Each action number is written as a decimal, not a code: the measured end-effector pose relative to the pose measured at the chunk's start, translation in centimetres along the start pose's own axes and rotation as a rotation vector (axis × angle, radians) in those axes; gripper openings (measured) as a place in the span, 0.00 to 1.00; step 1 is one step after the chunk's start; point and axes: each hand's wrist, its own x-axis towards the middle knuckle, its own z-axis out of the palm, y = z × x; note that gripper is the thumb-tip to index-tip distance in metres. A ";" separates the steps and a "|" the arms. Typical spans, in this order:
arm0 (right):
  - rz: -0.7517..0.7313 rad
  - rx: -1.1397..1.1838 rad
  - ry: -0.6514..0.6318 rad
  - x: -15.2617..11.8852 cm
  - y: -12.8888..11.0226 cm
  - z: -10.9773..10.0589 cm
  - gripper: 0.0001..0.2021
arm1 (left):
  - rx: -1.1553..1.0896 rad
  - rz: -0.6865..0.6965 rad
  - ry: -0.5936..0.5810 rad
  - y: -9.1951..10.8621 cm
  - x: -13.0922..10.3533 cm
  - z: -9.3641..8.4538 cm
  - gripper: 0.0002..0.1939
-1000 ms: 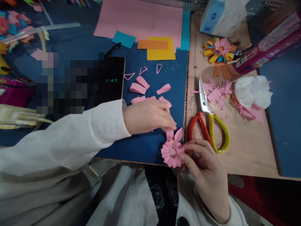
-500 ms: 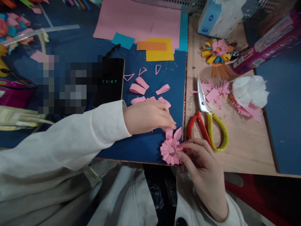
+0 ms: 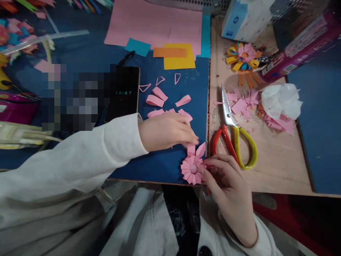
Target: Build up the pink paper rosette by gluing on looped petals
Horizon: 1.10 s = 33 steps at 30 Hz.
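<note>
A pink paper flower point(image 3: 189, 175) with a ring-shaped, pleated centre lies at the table's front edge. My right hand point(image 3: 229, 192) pinches its right side between thumb and fingers. Two petals stick out at its top, one of them a pointed pink paper petal point(image 3: 200, 150). Beside that, my left hand point(image 3: 170, 131) is closed, its fingertips on a pink paper loop point(image 3: 191, 149) touching the flower's upper rim; the left thumb is hidden. Past my left hand lie several loose pink loops point(image 3: 183, 100) and small pink paper triangles point(image 3: 177, 78).
Scissors point(image 3: 228, 115) with red and yellow handles lie on the wooden board to the right. Near them are pink scraps point(image 3: 243, 103), crumpled white tissue point(image 3: 281, 101) and a multicoloured paper flower point(image 3: 245, 57). A phone point(image 3: 124, 94) lies left; coloured sheets point(image 3: 157, 25) lie at the back.
Both hands and the flower keep nearly the same positions. The whole view has shifted very slightly.
</note>
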 end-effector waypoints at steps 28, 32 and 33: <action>-0.522 -0.335 0.019 -1.4 1.2 -1.6 0.25 | -0.042 -0.023 0.004 -0.1 -0.2 0.0 0.19; -0.698 -0.609 0.000 -1.0 1.4 -1.0 0.21 | -0.046 -0.011 0.027 -0.2 -0.3 0.1 0.18; -0.721 -0.626 0.017 -0.9 1.4 -0.8 0.19 | -0.048 -0.012 0.030 -0.2 -0.3 0.1 0.18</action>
